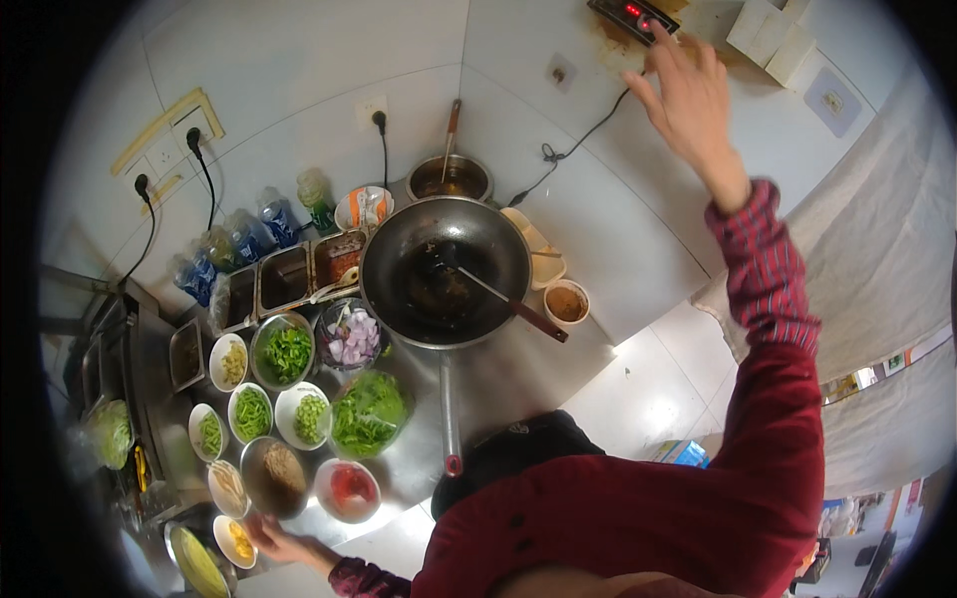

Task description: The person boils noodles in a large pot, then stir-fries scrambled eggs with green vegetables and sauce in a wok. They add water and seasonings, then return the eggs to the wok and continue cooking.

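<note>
My right hand is raised at the wall, its index finger on the knob of a black control panel with lit red digits. Nothing is held in it, and its fingers are spread. Low on the left, my left hand hovers slightly blurred between a white bowl of yellow pieces and a steel bowl of light brown food; whether it touches either I cannot tell. Before me sits a dark wok, its long handle towards me. Inside it leans a wood-handled utensil.
Bowls of greens, a bag of leafy greens, sliced onion and red food crowd the steel counter's left. Steel seasoning pans and plastic bottles line the wall. A small pot stands behind the wok; a cable hangs right.
</note>
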A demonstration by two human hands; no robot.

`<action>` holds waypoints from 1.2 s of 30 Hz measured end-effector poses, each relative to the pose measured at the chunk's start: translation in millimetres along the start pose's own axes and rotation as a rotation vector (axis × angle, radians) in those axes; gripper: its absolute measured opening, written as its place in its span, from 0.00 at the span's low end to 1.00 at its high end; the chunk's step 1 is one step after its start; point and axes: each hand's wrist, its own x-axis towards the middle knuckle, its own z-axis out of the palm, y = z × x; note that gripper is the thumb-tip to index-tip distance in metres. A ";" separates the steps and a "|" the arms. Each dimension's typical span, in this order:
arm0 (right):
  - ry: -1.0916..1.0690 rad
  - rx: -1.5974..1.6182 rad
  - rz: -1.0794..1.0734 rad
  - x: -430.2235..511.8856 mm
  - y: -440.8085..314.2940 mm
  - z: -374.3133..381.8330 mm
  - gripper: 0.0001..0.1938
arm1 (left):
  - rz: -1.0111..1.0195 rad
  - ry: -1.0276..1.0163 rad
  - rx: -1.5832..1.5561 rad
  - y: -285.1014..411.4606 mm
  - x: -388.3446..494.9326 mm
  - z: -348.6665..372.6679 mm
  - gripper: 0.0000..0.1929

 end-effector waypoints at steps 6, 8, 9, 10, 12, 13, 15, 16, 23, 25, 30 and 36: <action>-0.264 -0.209 0.018 17.2 16.0 44.5 0.19 | 0.068 -0.340 -0.055 56.6 -56.4 78.0 0.20; -0.123 -0.364 -0.038 26.7 18.9 53.1 0.18 | 0.031 -0.390 -0.039 67.6 -66.3 89.0 0.20; 0.082 -0.478 -0.113 43.9 19.1 59.5 0.19 | -0.006 -0.393 -0.074 69.6 -72.1 92.8 0.19; 0.294 -0.568 -0.186 57.6 12.9 63.8 0.20 | -0.056 -0.413 -0.058 69.6 -75.4 94.1 0.19; -0.108 0.005 0.136 76.8 -8.3 62.3 0.17 | -0.134 -0.424 0.029 62.1 -79.5 99.6 0.20; -0.079 0.087 0.117 83.3 -27.3 56.9 0.16 | 0.058 -0.532 0.184 57.6 -83.8 96.4 0.23; -0.068 0.428 -0.029 75.5 -103.0 51.7 0.14 | 0.411 -0.604 0.566 43.4 -91.7 101.8 0.41; -0.063 0.659 -0.158 69.9 -142.7 43.2 0.13 | 0.463 -0.576 0.577 36.8 -94.4 107.3 0.50; -0.932 1.900 -0.678 -37.5 -444.8 -64.5 0.15 | 0.339 -0.624 0.771 5.5 -61.4 130.8 0.34; -1.230 1.737 -0.757 -53.1 -504.3 -76.6 0.14 | 0.317 -0.595 0.593 0.2 -55.2 131.2 0.28; -1.185 1.313 -0.749 -93.7 -542.2 -53.9 0.09 | 0.037 -0.554 0.232 3.1 -54.7 124.0 0.25; -1.095 1.115 -0.970 -118.3 -507.2 -17.9 0.03 | 0.329 -0.625 0.663 4.9 -93.1 127.3 0.26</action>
